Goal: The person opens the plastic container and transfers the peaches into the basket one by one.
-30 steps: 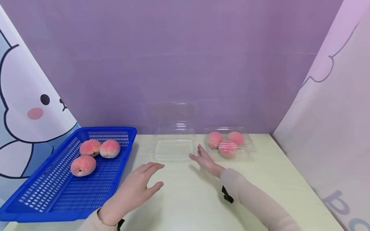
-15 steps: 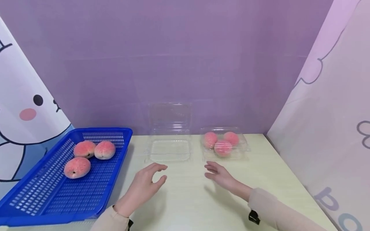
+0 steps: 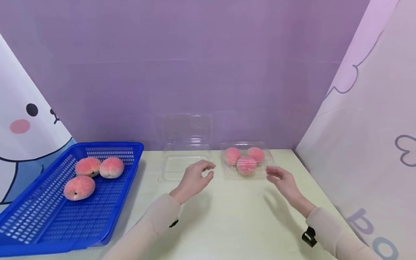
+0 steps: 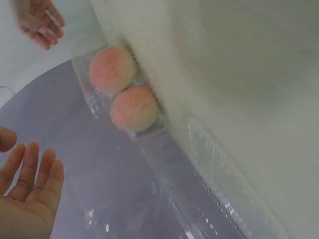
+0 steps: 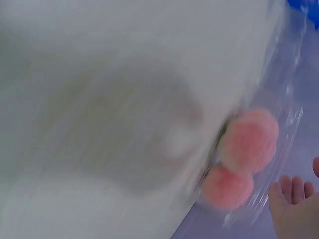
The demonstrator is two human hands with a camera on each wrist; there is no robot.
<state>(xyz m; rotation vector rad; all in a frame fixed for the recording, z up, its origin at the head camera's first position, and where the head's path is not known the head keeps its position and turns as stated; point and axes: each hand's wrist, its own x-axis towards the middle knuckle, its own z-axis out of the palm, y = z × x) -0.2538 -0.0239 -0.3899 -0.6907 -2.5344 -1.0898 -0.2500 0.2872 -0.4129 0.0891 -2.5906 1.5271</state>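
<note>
In the head view a clear plastic clamshell box [image 3: 264,172] with three pink peaches [image 3: 246,165] inside stands at the back of the table. My left hand [image 3: 194,177] hovers to its front left, fingers loosely bent and holding nothing. At the box's right front, my right hand [image 3: 285,183] is held with relaxed fingers and grips nothing. Left of the peach box, a second clear clamshell box [image 3: 177,164] lies with its lid raised and no fruit in it; my left hand overlaps its right front corner in this view. The left wrist view shows both hands with fingers spread.
A blue plastic basket [image 3: 107,231] stands at the left, with three more peaches [image 3: 79,187] at its back. A purple backdrop [image 3: 201,65] rises behind the pale table [image 3: 227,224], and printed panels [image 3: 364,126] close in both sides.
The right hand has moved from between the boxes to the right side of the peach box. My left hand has moved right and forward. The head view has shifted slightly right.
</note>
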